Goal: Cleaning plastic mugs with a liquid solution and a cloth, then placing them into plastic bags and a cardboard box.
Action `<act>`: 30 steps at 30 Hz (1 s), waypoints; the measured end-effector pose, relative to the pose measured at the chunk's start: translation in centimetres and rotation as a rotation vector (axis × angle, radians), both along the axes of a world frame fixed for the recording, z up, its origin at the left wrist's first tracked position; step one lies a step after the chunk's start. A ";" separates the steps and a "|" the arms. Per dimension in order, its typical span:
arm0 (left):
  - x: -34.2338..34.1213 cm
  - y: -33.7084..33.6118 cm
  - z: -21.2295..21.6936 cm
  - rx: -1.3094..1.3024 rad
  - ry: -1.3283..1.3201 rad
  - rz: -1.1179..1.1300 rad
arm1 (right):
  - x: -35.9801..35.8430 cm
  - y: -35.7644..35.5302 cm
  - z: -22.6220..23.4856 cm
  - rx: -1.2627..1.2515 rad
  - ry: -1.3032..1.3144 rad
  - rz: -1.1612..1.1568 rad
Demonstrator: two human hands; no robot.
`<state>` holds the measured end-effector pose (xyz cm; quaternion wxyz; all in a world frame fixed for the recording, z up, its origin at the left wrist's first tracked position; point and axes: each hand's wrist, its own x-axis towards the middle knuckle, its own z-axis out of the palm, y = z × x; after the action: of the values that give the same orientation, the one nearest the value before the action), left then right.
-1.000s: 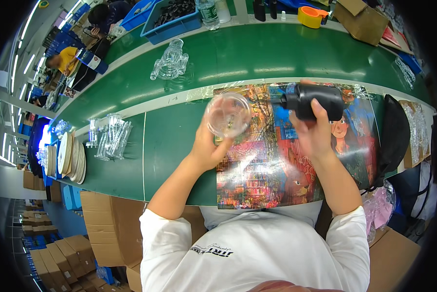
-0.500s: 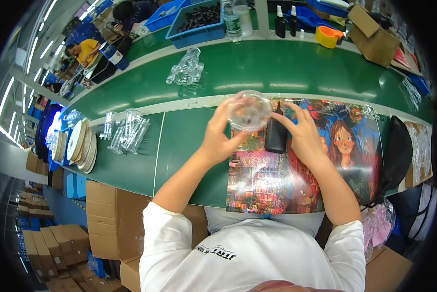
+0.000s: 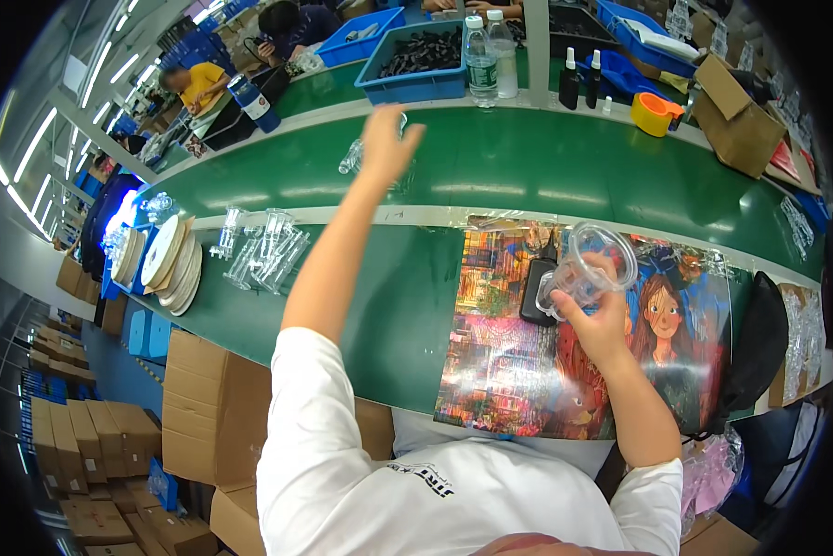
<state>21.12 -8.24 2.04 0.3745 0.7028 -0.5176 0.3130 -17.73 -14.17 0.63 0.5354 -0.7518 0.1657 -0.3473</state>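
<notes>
Over the far green bench strip, my left hand [image 3: 390, 146] reaches out with its thumb held apart from the fingers. It partly covers a clear plastic part [image 3: 349, 159]; whether they touch is hard to tell. My right hand [image 3: 600, 320] grips a clear, round-rimmed plastic vessel [image 3: 609, 255] by its lower part, tilted above the glossy illustrated mat [image 3: 490, 371]. Beside and partly behind that vessel, a black bottle with a thin nozzle [image 3: 533, 292] lies on the mat.
Clear tubes [image 3: 270, 252] lie in a pile at left, near stacked white spools [image 3: 181, 269]. Along the back stand a blue bin of black parts [image 3: 414, 60], a water bottle [image 3: 480, 69], black spray bottles [image 3: 569, 85], an orange tape dispenser [image 3: 653, 115] and a cardboard box [image 3: 733, 111].
My left hand has let go of the clear vessel and moved far and left to the clear part. My right hand has left the black bottle's side and now holds the vessel farther right.
</notes>
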 end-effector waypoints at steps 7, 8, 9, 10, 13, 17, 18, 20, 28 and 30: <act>10.0 3.1 -1.4 0.482 0.498 0.558 | -0.1 -0.4 -0.8 -0.092 -0.024 -0.021; 10.0 2.8 -1.0 0.589 0.582 0.470 | -0.1 -0.5 -0.9 -0.106 -0.028 -0.025; 9.5 2.2 -0.4 0.590 0.581 0.469 | -0.1 -0.5 -0.9 -0.105 -0.028 -0.027; 8.9 1.0 -0.1 0.689 0.547 0.506 | -0.1 -0.6 -0.9 -0.103 -0.015 -0.012; 6.9 -2.2 -0.4 0.880 0.478 0.577 | 0.0 -0.7 -0.9 -0.109 0.013 0.017; 6.3 -3.6 -3.2 0.941 0.220 0.993 | 0.2 -0.6 -1.1 -0.082 -0.016 -0.029; 7.6 -3.1 -4.0 0.903 0.212 1.011 | 0.2 -0.6 -1.1 -0.104 -0.005 -0.007; 9.8 -1.8 -4.8 0.825 0.196 1.054 | 0.2 -0.6 -0.9 -0.146 0.013 0.042; 8.1 -1.2 -0.4 0.072 0.457 0.159 | -0.2 -0.5 0.3 0.046 0.152 0.098; 2.4 -1.9 2.2 -0.017 0.934 -0.171 | -0.2 -1.1 -0.3 0.170 0.085 0.138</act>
<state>23.54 -10.19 4.26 0.5973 0.7201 -0.3472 -0.0643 -17.88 -15.30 0.34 0.6123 -0.7274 0.1648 -0.2623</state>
